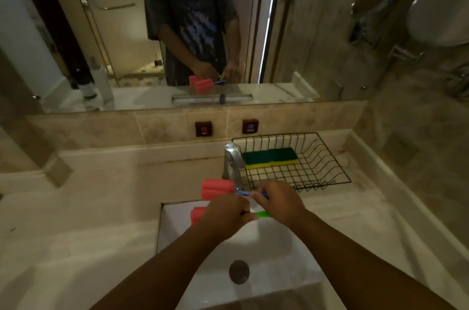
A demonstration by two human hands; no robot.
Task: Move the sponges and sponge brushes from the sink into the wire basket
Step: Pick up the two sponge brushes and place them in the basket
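Observation:
Above the white sink [286, 246] I hold two sponge brushes with pink foam heads. My right hand [279, 202] grips the blue handle of the upper sponge brush [217, 189], whose head points left beside the faucet. My left hand [224, 217] is closed around the green-handled sponge brush [198, 214], its head poking out to the left and the green handle showing on the right. The black wire basket [327, 157] stands on the counter behind and right of the sink. Two green-and-yellow sponges [270, 158] lie in its back left part.
A chrome faucet [233, 162] rises between the sink and the basket. The drain plug [239, 271] sits in the basin. Hot and cold buttons [203, 129] are on the tiled backsplash. A mirror spans the wall, with bottles reflected at left. Marble counter extends both sides.

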